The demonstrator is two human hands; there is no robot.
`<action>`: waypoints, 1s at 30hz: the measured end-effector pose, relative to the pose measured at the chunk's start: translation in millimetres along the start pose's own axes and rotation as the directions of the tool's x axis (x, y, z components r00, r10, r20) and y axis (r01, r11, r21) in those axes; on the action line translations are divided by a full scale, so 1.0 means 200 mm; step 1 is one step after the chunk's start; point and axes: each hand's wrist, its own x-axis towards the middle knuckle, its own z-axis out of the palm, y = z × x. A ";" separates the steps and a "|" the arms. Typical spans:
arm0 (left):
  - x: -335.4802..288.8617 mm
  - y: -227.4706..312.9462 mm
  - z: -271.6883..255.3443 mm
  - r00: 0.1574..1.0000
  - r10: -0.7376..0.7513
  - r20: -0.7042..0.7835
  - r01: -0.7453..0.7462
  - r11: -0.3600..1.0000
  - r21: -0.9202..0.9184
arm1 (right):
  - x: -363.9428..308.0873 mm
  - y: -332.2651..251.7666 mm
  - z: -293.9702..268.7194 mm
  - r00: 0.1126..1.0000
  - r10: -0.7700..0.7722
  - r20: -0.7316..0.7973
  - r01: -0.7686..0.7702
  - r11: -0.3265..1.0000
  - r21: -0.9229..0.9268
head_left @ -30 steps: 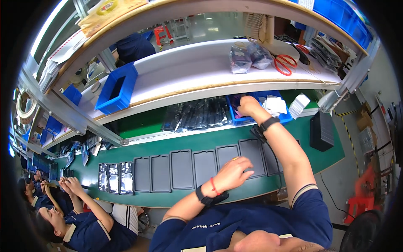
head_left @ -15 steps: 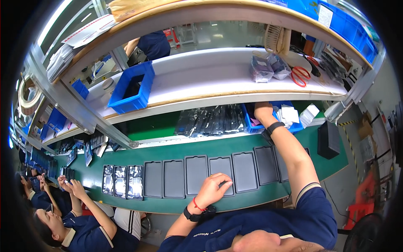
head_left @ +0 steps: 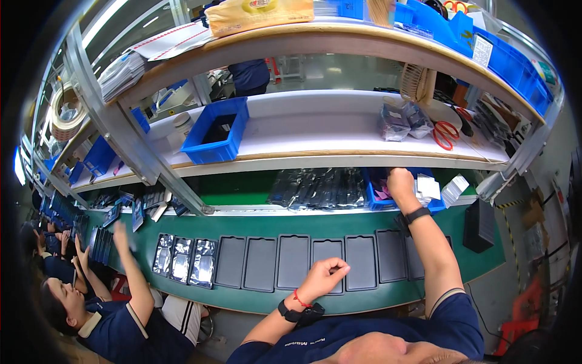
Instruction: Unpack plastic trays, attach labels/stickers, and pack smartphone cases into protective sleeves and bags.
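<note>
My left hand (head_left: 327,276) hovers over the lower part of a black tray (head_left: 327,250) in the row. Its fingers curl together against the thumb, and whatever they may hold is hidden. My right hand (head_left: 401,183) reaches across the bench to a blue bin (head_left: 373,199) beneath the shelf. Its fingers are closed over the bin, and their contents cannot be made out. Pink pieces (head_left: 382,192) lie in the bin beside this hand. White cards (head_left: 427,187) stand to the right of it. Several shallow black trays form a row, with shiny silver-black packets (head_left: 202,262) at the left end.
Dark plastic-wrapped packets (head_left: 318,188) lie left of the bin. A stack of black trays (head_left: 479,225) stands at the bench's right end. The shelf (head_left: 303,128) above bears a blue box (head_left: 215,134) and red-handled scissors (head_left: 445,134). A co-worker (head_left: 115,327) sits at left.
My right hand has drawn slightly up out of the bin, so its closed fingers show. My left hand's fingers have curled tighter. The view has shifted, and the co-worker's arm has lifted.
</note>
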 end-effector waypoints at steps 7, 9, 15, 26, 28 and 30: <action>0.12 0.02 0.07 0.995 -0.092 -0.050 -0.002 0.459 -0.888 | -0.72 -0.51 -0.40 0.764 -0.491 -0.419 0.603 0.774 0.192; 0.15 -0.10 0.03 0.970 0.243 -0.013 0.007 -0.083 -0.997 | -0.85 -0.65 -0.39 0.720 -0.601 -0.346 0.682 0.705 0.195; -0.19 -0.08 -0.27 0.925 -0.182 -0.334 -0.276 0.286 -0.918 | -0.83 -0.94 -0.46 0.545 -0.822 -0.165 0.690 0.328 0.645; -0.59 -0.12 -0.61 0.807 -0.187 -0.560 -0.414 0.497 -0.763 | -0.76 -1.63 -0.13 0.494 -0.789 0.365 -0.337 0.214 0.917; -0.67 -0.18 -0.68 0.769 -0.233 -0.595 -0.467 0.431 -0.772 | -0.78 -1.70 -0.06 0.532 -0.809 0.250 -0.224 0.150 0.963; -0.76 -0.21 -0.69 0.692 -0.270 -0.669 -0.540 0.422 -0.728 | -0.79 -1.76 -0.04 0.516 -0.812 0.272 -0.183 0.206 0.961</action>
